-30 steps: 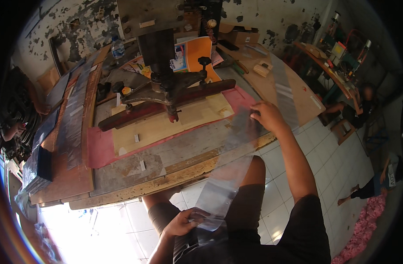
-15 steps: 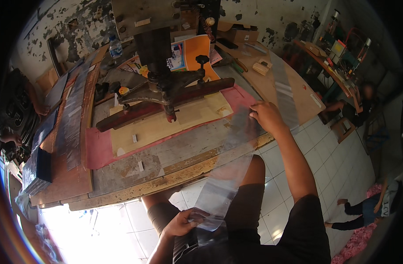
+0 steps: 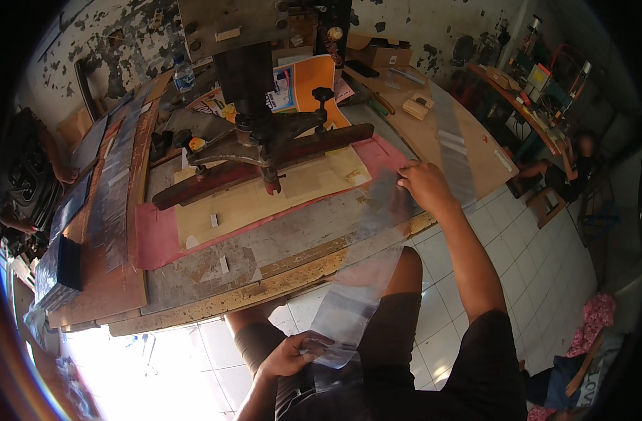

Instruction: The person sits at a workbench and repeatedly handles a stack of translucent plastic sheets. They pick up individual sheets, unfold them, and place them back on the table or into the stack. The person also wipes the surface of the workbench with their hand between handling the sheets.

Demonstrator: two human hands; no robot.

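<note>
A long strip of clear plastic film stretches between my two hands, slanting from my lap up to the table's front edge. My left hand is closed on its lower end above my thighs. At the upper end, my right hand pinches the film near the right corner of a pink sheet. On that sheet lies a yellowish board. The long dark-red bar of a press stands over the board, beyond both hands.
More clear film lies on the right tabletop and on the left one. A stack of dark sheets stands at left, near a co-worker. A bottle stands behind. Other people are at right, one seated, one low near pink material.
My hands and the film stay where they were. At the lower right, a person has shifted lower in the picture, and the co-worker at left has moved slightly.
</note>
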